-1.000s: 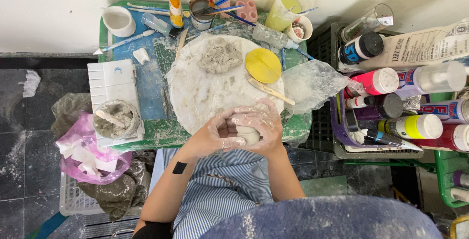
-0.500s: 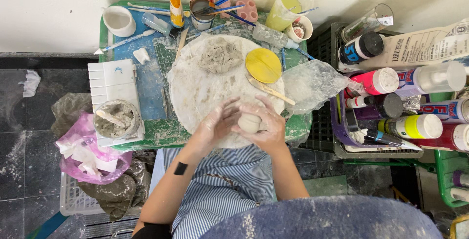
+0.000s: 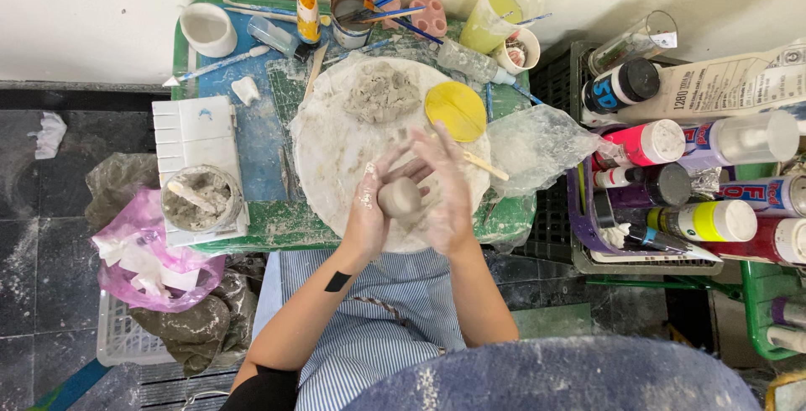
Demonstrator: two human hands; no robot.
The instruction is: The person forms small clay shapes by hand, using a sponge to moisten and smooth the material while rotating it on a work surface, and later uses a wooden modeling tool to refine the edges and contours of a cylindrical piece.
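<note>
1. Clay ball (image 3: 400, 197): a small grey-brown lump, just below the middle of the frame, pressed between both palms above the round white work board (image 3: 327, 159).
2. The left hand (image 3: 369, 205) cups it from the left with fingers half curled; the right hand (image 3: 443, 188) lies flatter against its other side, fingers stretched up and apart. Neither is closed tight.
3. To round it well, I judge light, even pressure with palms circling opposite ways works best; squeezing would flatten it.
4. On the board, above the hands, sits a rough clay mound (image 3: 382, 92) beside a yellow disc (image 3: 456, 110).
5. Left of the board, a clear tub (image 3: 200, 199) holds grey slurry and a stick.
6. Upper left: an empty white cup (image 3: 207, 29).
7. Top centre: a paint-smeared jar (image 3: 351, 10) with brushes; right of it, a plastic cup (image 3: 497, 10) of yellow-green liquid.
8. Right edge: a purple basket (image 3: 588, 235) of paint bottles beside the desk (image 3: 252, 222).
</note>
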